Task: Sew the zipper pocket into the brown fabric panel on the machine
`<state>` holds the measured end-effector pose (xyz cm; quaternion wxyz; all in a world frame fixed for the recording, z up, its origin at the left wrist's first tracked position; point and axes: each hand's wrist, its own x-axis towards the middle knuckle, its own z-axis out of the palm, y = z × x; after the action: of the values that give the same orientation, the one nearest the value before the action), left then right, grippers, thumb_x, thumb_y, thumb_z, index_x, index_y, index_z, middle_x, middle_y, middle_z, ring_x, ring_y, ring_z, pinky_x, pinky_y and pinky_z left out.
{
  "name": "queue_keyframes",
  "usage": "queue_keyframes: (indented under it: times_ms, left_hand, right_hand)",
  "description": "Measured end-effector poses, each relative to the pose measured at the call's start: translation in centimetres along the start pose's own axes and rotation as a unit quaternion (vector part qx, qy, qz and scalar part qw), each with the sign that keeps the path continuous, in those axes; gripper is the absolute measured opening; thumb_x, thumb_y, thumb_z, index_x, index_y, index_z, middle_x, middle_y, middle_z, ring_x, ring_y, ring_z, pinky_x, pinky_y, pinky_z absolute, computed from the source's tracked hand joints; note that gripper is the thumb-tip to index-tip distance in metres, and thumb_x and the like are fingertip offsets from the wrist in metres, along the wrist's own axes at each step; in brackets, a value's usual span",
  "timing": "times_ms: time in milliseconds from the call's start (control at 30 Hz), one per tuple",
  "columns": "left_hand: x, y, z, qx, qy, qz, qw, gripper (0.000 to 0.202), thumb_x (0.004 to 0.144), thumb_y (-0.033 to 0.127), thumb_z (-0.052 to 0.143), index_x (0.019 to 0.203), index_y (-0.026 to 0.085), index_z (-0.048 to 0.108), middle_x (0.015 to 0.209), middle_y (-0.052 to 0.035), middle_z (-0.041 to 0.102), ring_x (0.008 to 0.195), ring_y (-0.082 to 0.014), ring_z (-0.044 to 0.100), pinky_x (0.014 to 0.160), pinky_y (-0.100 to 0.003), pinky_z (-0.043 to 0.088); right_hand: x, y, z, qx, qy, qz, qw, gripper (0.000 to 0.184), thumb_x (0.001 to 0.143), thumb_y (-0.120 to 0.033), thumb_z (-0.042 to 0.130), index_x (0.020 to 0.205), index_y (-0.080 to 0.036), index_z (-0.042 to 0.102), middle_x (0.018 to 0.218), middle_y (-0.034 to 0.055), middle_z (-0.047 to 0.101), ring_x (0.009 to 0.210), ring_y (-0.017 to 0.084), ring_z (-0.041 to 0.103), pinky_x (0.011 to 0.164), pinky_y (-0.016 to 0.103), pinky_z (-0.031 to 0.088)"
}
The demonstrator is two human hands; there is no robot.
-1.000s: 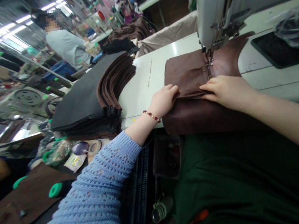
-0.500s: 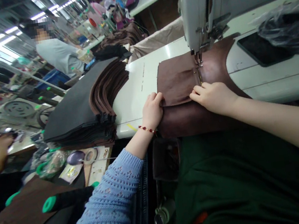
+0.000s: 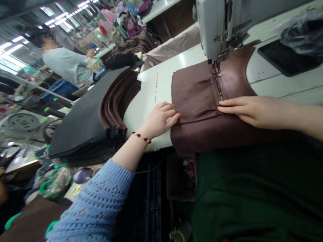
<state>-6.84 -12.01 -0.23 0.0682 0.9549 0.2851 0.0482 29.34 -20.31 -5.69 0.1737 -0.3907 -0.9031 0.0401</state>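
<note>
Closest to you, the green cloth over your lap (image 3: 269, 202) fills the bottom of the view, and a small bottle (image 3: 180, 238) lies just left of it. Above that, a dark pouch-like tray (image 3: 181, 179) sits under the table edge. It holds a few small items with touches of red, too dim to tell what they are.

Your left hand (image 3: 160, 121), with a red-beaded bracelet (image 3: 141, 137) at the wrist and a blue knit sleeve (image 3: 74, 229) behind it, rests on the white tabletop (image 3: 157, 93). Its fingers (image 3: 167, 111) lie slightly apart, touching the left edge of a folded leather flap (image 3: 196, 97). Your right hand (image 3: 253, 111) lies on the flap's lower right corner, its fingers (image 3: 230, 104) together and flat — pressing, not gripping. The flap sits on a larger brown leather panel (image 3: 213, 135), right under the needle of the sewing machine (image 3: 213, 18).

To the right are a black plastic bag (image 3: 314, 37) and a black pad (image 3: 283, 56). To the left stands a tall stack of dark leather panels (image 3: 88, 124).

Farther off, a canvas-lined bin (image 3: 171, 48) sits behind the tabletop, beside a heap of brown pieces (image 3: 128, 48). Beyond it stands a co-worker in a grey top (image 3: 63, 65), near a blue crate (image 3: 58, 88).
</note>
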Motion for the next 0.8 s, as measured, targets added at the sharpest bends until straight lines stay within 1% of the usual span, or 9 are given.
queue_keyframes:
  times_ms: [67, 167, 233, 300, 400, 500, 600, 700, 800]
  left_hand:
    - [3.2, 1.7, 0.7, -0.026, 0.034, 0.044, 0.998, 0.039, 0.109, 0.038, 0.039, 0.119, 0.019, 0.071, 0.133, -0.0138, 0.068, 0.133, -0.0243, 0.058, 0.119, -0.045, 0.043]
    - [6.8, 3.9, 2.5, -0.095, 0.03, 0.127, 0.987, 0.04, 0.11, 0.029, 0.036, 0.144, 0.02, 0.056, 0.155, -0.011, 0.054, 0.148, -0.0184, 0.045, 0.127, -0.041, 0.034]
    - [7.8, 4.6, 3.6, -0.111, -0.003, 0.141, 0.984, 0.046, 0.11, 0.027, 0.036, 0.154, 0.023, 0.045, 0.163, -0.0071, 0.046, 0.154, -0.0178, 0.037, 0.131, -0.042, 0.026]
    - [7.7, 4.5, 4.2, -0.11, -0.027, 0.128, 0.985, 0.049, 0.11, 0.027, 0.036, 0.158, 0.027, 0.04, 0.165, -0.0029, 0.042, 0.157, -0.0182, 0.033, 0.132, -0.044, 0.023]
    - [7.2, 4.1, 4.4, -0.102, -0.04, 0.12, 0.987, 0.051, 0.11, 0.027, 0.033, 0.16, 0.031, 0.037, 0.167, 0.0009, 0.038, 0.158, -0.0175, 0.03, 0.132, -0.043, 0.021]
    - [7.1, 3.9, 4.2, -0.095, -0.041, 0.128, 0.986, 0.052, 0.109, 0.027, 0.032, 0.162, 0.03, 0.035, 0.167, 0.0007, 0.037, 0.158, -0.0176, 0.028, 0.133, -0.043, 0.019]
    - [7.2, 4.0, 4.0, -0.098, -0.041, 0.132, 0.986, 0.053, 0.109, 0.028, 0.032, 0.162, 0.027, 0.034, 0.168, -0.0014, 0.037, 0.159, -0.0184, 0.026, 0.133, -0.043, 0.018]
    - [7.3, 4.0, 3.9, -0.111, -0.049, 0.134, 0.983, 0.052, 0.11, 0.03, 0.031, 0.162, 0.027, 0.034, 0.168, -0.0018, 0.036, 0.159, -0.0186, 0.026, 0.133, -0.044, 0.017]
    - [7.3, 3.7, 3.7, -0.135, -0.051, 0.132, 0.981, 0.052, 0.111, 0.033, 0.027, 0.162, 0.027, 0.034, 0.168, -0.002, 0.036, 0.159, -0.0196, 0.027, 0.133, -0.046, 0.017]
  right_hand:
    - [0.0, -0.1, 0.1, 0.003, 0.001, 0.01, 1.0, 0.052, 0.098, -0.014, 0.043, 0.147, -0.022, 0.058, 0.156, 0.0089, 0.054, 0.135, 0.027, 0.059, 0.113, 0.05, 0.05]
    - [-0.2, -0.8, -0.5, 0.021, 0.009, 0.03, 0.999, 0.047, 0.101, -0.02, 0.043, 0.144, -0.022, 0.061, 0.153, 0.0106, 0.057, 0.135, 0.028, 0.059, 0.113, 0.051, 0.048]
    - [-1.6, -1.1, -1.6, 0.049, 0.026, 0.062, 0.997, 0.043, 0.102, -0.027, 0.044, 0.141, -0.023, 0.063, 0.148, 0.01, 0.061, 0.133, 0.028, 0.06, 0.114, 0.05, 0.047]
    - [-4.4, -1.2, -3.0, 0.059, 0.06, 0.158, 0.984, 0.037, 0.102, -0.037, 0.047, 0.129, -0.025, 0.069, 0.135, 0.01, 0.07, 0.123, 0.028, 0.066, 0.109, 0.046, 0.049]
    - [-9.5, -1.2, -4.2, 0.011, 0.056, 0.439, 0.897, 0.038, 0.095, -0.059, 0.052, 0.094, -0.03, 0.076, 0.101, 0.0117, 0.079, 0.089, 0.036, 0.074, 0.081, 0.051, 0.055]
    - [-13.0, -1.4, -3.7, 0.133, -0.019, 0.554, 0.822, 0.039, 0.085, -0.07, 0.06, 0.081, -0.036, 0.079, 0.09, 0.01, 0.08, 0.086, 0.04, 0.074, 0.082, 0.055, 0.054]
    - [-13.3, -2.3, -2.8, 0.387, 0.002, 0.546, 0.743, 0.026, 0.087, -0.06, 0.065, 0.087, -0.039, 0.081, 0.101, 0.0062, 0.081, 0.101, 0.038, 0.075, 0.092, 0.051, 0.057]
    - [-10.9, -3.2, -3.9, 0.608, 0.073, 0.452, 0.649, 0.025, 0.092, -0.05, 0.061, 0.098, -0.036, 0.082, 0.109, 0.0068, 0.08, 0.101, 0.036, 0.076, 0.085, 0.05, 0.063]
    - [-7.0, -3.4, -6.7, 0.657, 0.19, 0.358, 0.636, 0.032, 0.097, -0.039, 0.053, 0.118, -0.03, 0.076, 0.133, 0.0063, 0.072, 0.126, 0.032, 0.066, 0.099, 0.053, 0.058]
